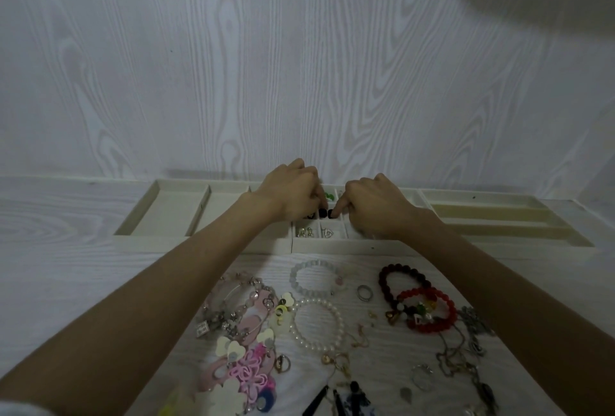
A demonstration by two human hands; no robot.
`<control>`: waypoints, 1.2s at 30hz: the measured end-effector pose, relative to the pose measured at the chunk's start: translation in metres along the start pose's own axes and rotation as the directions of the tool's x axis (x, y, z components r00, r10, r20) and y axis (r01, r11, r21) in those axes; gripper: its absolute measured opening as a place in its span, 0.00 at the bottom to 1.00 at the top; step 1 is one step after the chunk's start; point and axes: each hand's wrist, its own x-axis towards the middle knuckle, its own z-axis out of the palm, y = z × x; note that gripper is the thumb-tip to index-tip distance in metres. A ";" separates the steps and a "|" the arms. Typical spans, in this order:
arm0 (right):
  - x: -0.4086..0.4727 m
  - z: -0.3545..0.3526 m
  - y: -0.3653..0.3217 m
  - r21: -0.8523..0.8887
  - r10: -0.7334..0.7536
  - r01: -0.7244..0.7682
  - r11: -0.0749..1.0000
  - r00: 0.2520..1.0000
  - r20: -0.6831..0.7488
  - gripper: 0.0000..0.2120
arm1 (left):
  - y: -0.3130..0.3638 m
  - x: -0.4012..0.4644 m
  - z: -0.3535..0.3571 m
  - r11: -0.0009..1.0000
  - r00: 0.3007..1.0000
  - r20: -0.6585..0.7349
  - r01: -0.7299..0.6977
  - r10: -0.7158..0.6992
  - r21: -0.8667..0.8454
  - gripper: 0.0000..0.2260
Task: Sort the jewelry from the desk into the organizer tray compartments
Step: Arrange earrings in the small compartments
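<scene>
Both hands reach forward over the middle block of the organizer tray (332, 246), which stands against the wall at the far edge of the table (66, 265). The left hand (293, 194) has its fingers curled down into a small compartment, and the right hand (372, 207) points its index finger down and inward to meet them. Between the two sets of fingertips sit two small black pieces (326, 213), probably a pair of stud earrings; the left fingertips appear to pinch one, though the view is too small to be sure. The right hand's other fingers are loosely curled, with nothing visibly held in them.

Just nearer than the hands, two front compartments hold a pair of silver earrings (305, 232) and a small heart-shaped piece (327, 232). Just beyond the fingertips a green piece (329, 196) lies in a rear compartment.

Between the forearms, on the table, lie a clear bead bracelet (314, 274), a pearl bracelet (317, 325) and a silver ring (364, 292). Under the right forearm sit a dark red bead bracelet (404, 284) overlapped by a bright red bead bracelet (427, 310), with tangled chains (462, 349) nearer still. By the left forearm are pink bangles and hair pieces (246, 332).
</scene>
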 end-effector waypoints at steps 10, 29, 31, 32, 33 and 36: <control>-0.015 -0.011 0.002 0.095 0.040 -0.033 0.995 0.997 -0.070 0.15 | 0.001 -0.008 -0.008 0.998 0.999 -0.029 0.033 -0.035 -0.050 0.13; -0.189 -0.011 0.006 0.322 0.033 -0.068 0.944 0.993 0.112 0.13 | 0.067 -0.136 -0.015 0.965 0.972 0.192 -0.085 0.135 -0.246 0.12; -0.200 -0.008 0.008 0.366 0.040 -0.070 0.928 0.995 0.089 0.13 | 0.071 -0.145 -0.010 0.965 0.964 0.207 -0.118 0.168 -0.232 0.12; -0.205 -0.006 0.009 0.374 0.041 -0.067 0.925 0.996 0.076 0.13 | 0.072 -0.149 -0.007 0.966 0.961 0.216 -0.122 0.173 -0.229 0.12; -0.208 -0.004 0.008 0.376 0.041 -0.061 0.925 0.997 0.060 0.12 | 0.073 -0.152 -0.005 0.966 0.960 0.223 -0.114 0.167 -0.233 0.13; -0.219 0.001 0.000 0.386 0.037 -0.037 0.922 0.999 0.008 0.11 | 0.081 -0.158 0.003 0.962 0.967 0.197 -0.111 0.163 -0.251 0.12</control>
